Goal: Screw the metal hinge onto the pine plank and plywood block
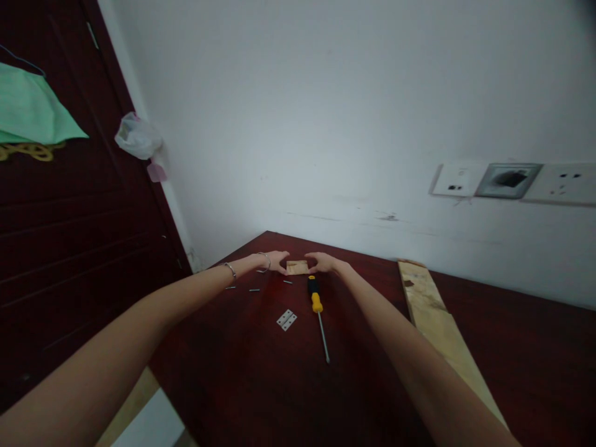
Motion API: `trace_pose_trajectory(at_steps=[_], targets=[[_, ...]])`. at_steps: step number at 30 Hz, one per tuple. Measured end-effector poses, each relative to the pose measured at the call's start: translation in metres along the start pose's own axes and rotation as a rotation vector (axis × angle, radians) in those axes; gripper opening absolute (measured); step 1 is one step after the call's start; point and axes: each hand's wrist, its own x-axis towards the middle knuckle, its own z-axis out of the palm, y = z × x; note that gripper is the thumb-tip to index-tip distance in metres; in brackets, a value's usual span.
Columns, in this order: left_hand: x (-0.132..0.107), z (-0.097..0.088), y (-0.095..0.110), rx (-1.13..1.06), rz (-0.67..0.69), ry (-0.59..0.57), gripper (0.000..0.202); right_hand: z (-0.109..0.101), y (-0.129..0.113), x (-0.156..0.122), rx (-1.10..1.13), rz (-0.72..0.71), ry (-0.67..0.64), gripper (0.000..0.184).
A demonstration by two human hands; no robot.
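Both arms reach to the far part of the dark red table, where a small wooden block [297, 267] lies between my hands. My left hand [278, 261] is at the block's left end, thumb and fingers apart in a curve. At the right end my right hand [322, 262] has the same curved, open shape. Whether the fingertips touch the block I cannot tell. Just in front of the right hand lies a screwdriver [316, 302] with a black and yellow handle, its tip toward me. A metal hinge [287, 320] rests flat to its left. Several screws, one of them this screw [254, 290], lie near my left forearm.
A long wooden board [431, 304] lies along the right side of the table [242, 372]. The white wall [298, 124] with sockets [507, 180] stands behind. To the left is a dark red door [69, 236], with a plastic bag [138, 135] hanging beside it.
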Motion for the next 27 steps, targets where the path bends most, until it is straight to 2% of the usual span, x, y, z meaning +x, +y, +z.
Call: trace_pose_trajectory(at_steps=[5, 9, 19, 24, 27], targets=[[0.007, 0.002, -0.003, -0.034, 0.009, -0.008, 0.075, 0.003, 0.004, 0.004, 0.043, 0.005, -0.051, 0.076], [0.011, 0.005, -0.005, -0.062, 0.015, -0.015, 0.075, 0.005, 0.006, 0.009, 0.057, 0.012, -0.066, 0.086], [0.013, 0.004, -0.004, -0.119, 0.053, -0.019, 0.069, 0.009, 0.007, 0.015, 0.054, -0.016, -0.051, 0.078], [0.013, 0.001, 0.002, -0.108, 0.050, 0.020, 0.061, 0.008, 0.006, 0.011, 0.023, -0.013, -0.013, 0.048], [0.015, -0.007, 0.011, -0.102, 0.053, 0.074, 0.061, 0.000, 0.008, 0.004, 0.003, -0.010, 0.048, 0.063]])
